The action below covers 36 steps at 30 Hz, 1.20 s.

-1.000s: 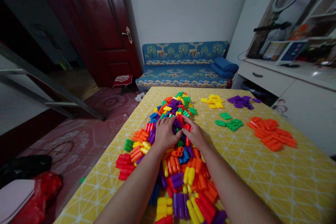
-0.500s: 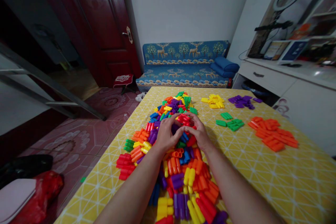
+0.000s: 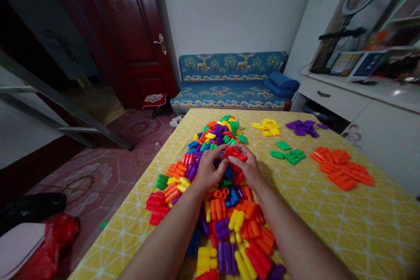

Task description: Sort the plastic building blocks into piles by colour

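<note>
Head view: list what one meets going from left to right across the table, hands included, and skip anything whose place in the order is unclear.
Far-left red blocks → left hand → right hand → group of green blocks → group of orange blocks.

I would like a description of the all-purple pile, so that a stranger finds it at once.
Find the yellow-covered table before the blue sofa. At its far right corner, near the white cabinet, lies a loose purple pile. It is all purple, while its neighbours are the yellow pile on its left and the green pile and orange pile nearer the viewer.
</note>
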### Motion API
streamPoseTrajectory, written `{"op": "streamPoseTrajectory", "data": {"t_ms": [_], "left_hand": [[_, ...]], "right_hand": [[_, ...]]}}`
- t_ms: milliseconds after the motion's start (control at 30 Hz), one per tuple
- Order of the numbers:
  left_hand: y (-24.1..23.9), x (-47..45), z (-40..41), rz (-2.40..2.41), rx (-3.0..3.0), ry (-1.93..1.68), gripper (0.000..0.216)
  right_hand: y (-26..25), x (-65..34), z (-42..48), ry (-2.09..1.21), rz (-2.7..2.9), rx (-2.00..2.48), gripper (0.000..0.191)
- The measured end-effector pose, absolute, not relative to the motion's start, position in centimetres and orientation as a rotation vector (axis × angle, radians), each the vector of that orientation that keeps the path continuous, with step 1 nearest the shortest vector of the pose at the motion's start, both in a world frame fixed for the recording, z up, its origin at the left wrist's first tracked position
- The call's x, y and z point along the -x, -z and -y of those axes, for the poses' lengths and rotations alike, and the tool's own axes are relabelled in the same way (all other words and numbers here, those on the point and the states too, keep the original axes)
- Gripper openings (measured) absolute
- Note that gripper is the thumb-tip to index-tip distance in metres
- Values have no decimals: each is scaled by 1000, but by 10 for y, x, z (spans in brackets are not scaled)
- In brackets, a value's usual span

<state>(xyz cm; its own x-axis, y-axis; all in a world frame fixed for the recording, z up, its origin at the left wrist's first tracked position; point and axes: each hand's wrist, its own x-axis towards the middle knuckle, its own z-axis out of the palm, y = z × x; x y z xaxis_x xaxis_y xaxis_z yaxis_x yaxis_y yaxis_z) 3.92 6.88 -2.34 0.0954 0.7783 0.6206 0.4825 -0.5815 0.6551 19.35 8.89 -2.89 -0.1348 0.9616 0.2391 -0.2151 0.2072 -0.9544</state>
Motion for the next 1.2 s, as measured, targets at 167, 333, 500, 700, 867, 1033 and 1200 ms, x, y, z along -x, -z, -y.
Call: {"op": "streamPoseTrajectory", "data": {"t_ms": [167, 333, 500, 700, 867, 1033, 1200], "left_hand": [[23, -39, -72, -1264, -1913, -1604, 36], [25, -39, -73, -1240, -1973, -1511, 23], [19, -40, -70, -1268, -1961, -1615, 13], [14, -39, -66, -1218, -1943, -1673, 15], [17, -39, -66, -1164, -1997, -1690, 15], [19, -38, -68, -1182, -1972, -1678, 17], [20, -40, -68, -1189, -1988, -1633, 18]], "right_hand": [[33, -194, -88, -1345, 1203, 720, 32], [30, -193, -86, -1288, 1289, 769, 35], [30, -193, -85, -1243, 1262, 862, 38], [33, -198, -86, -1170, 1395, 808, 51], [25, -193, -83, -1095, 1595, 736, 46], [22, -187, -82, -1129, 1457, 808, 39], [23, -190, -83, -1080, 1372, 835, 30]]}}
